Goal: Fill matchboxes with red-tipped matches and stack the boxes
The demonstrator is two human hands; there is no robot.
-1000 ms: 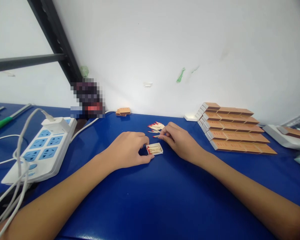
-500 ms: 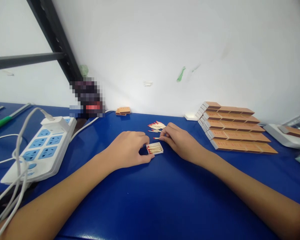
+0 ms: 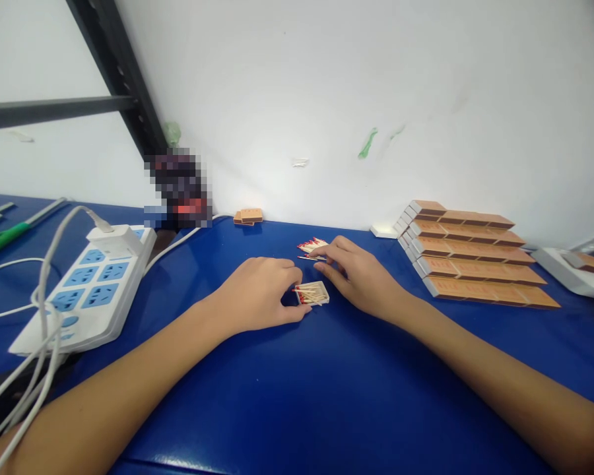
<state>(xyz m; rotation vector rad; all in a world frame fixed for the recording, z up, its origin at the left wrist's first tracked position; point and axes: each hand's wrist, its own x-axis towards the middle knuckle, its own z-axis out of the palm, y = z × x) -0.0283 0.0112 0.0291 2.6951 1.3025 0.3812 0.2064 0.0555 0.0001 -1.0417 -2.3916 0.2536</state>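
My left hand (image 3: 261, 295) grips the left end of a small white matchbox tray (image 3: 321, 303), thumb on the near side and fingers on the far side. Red-tipped matches (image 3: 311, 292) fill the tray, a few lying askew across the top. Just beyond it, my right hand (image 3: 352, 267) hovers with thumb and index finger apart, nothing seen between them. Its index fingertip is at a single loose match (image 3: 307, 258), beside a small pile of matches (image 3: 313, 245) on the blue table. The right hand's lower fingers are partly hidden.
Stepped rows of orange matchboxes (image 3: 480, 264) stand at the right, a small white tray (image 3: 384, 231) beside them. Two matchboxes (image 3: 248, 216) lie near the wall. A white power strip (image 3: 123, 290) with cables occupies the left. A white device (image 3: 569, 274) sits far right.
The match that my right fingers pinched is out of them, and matches now lie askew on top in the tray. My right hand has opened and shifted toward the pile. The view has shifted slightly.
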